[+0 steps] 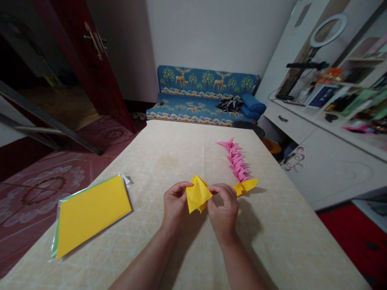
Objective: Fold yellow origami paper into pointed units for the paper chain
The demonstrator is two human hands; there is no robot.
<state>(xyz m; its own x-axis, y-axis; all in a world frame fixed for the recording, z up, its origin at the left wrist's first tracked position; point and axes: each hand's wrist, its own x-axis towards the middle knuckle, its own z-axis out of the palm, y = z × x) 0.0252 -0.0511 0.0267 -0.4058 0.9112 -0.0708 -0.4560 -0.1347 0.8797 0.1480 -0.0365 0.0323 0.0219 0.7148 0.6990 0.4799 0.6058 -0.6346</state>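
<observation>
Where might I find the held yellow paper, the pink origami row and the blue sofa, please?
Held yellow paper (198, 194): head view, on its front face.
Pink origami row (237, 159): head view, near its middle.
Blue sofa (196, 104): head view, on its seat.

Bare forearms (143, 257) taper to slimmer wrists (227, 239) and bare hands (224, 209).

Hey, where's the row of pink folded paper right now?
In the head view, the pink row lies on the table, right of centre, just beyond the right hand, its near end beside a yellow folded piece.
</observation>
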